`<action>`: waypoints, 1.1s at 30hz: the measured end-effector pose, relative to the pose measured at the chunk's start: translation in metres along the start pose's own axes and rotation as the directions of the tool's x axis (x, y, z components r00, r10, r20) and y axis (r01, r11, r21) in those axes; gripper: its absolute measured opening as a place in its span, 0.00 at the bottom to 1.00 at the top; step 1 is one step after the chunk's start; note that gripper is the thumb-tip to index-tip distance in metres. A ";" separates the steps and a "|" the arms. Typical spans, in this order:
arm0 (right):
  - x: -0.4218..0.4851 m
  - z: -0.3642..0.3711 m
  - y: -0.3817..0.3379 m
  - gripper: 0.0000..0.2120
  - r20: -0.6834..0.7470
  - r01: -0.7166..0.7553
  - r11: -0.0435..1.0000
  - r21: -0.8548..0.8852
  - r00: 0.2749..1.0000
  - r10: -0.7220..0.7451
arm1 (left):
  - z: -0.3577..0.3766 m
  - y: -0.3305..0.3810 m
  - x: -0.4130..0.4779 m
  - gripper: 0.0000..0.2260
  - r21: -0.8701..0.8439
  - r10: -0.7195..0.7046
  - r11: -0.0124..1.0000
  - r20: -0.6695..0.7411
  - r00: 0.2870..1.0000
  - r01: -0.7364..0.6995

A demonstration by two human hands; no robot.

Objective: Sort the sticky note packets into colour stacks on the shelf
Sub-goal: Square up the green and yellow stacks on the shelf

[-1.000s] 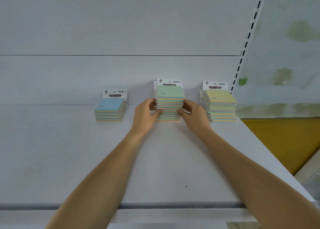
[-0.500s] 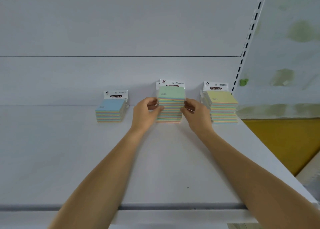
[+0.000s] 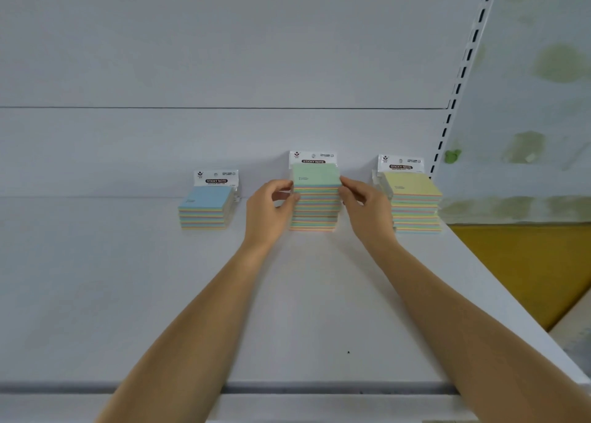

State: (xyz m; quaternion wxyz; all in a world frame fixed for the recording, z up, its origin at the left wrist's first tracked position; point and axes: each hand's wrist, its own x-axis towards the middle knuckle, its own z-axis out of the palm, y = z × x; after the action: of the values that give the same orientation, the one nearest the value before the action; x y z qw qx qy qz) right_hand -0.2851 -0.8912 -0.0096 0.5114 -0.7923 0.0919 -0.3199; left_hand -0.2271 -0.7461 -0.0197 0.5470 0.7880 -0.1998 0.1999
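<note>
left hand [image 3: 270, 211]: it is at the left side of the green stack [image 3: 315, 208]. its fingers [image 3: 281, 184] are curled and closed on the left edge of the upper packets, with the thumb lower on the same side.
right hand [image 3: 366, 208]: it is at the right side of the same stack. its fingers [image 3: 348, 183] are bent and closed on the right edge near the top, so the stack is clamped between both hands.
green stack: it stands on the shelf [image 3: 128, 294] directly between the fingertips of the two hands and touches them on both sides. the top sheet is green and the edges below show many colours. a white header card [image 3: 312, 157] stands up beyond the fingers.
blue stack [image 3: 204, 211]: left of the left fingers and apart from them, lower than the green stack. it has a blue sheet on top.
yellow stack [image 3: 415, 205]: right of the right fingers, near the back of the right hand. i cannot tell if it touches the hand.
shelf: white and flat. the three stacks stand in one row against the back panel [image 3: 224, 55].
slotted upright [image 3: 460, 77]: beyond the right fingers, to their right.
dark dot [image 3: 348, 352]: on the shelf, well on the near side of the fingers.
</note>
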 end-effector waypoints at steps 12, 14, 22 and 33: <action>-0.007 0.001 0.013 0.22 0.165 -0.083 0.980 -0.183 0.980 0.114 | 0.000 -0.005 -0.003 0.22 0.064 -0.219 0.975 0.179 0.959 0.211; -0.009 0.003 0.015 0.14 0.186 -0.047 0.974 -0.222 0.979 0.090 | 0.002 -0.005 -0.005 0.21 0.104 -0.203 0.977 0.210 0.956 0.185; -0.011 0.005 0.014 0.10 0.194 -0.022 0.958 -0.286 0.978 0.081 | 0.001 -0.006 -0.007 0.20 0.094 -0.177 0.982 0.185 0.967 0.161; -0.014 0.007 0.013 0.11 0.230 0.004 0.928 -0.373 0.969 0.088 | 0.000 -0.005 -0.011 0.19 0.162 -0.183 0.976 0.228 0.956 0.149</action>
State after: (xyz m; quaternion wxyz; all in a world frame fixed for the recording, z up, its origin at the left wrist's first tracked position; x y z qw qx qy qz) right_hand -0.2890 -0.8853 -0.0286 0.3670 -0.9054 0.1044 -0.1862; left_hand -0.2335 -0.7431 -0.0298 0.4756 0.8576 -0.1829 0.0698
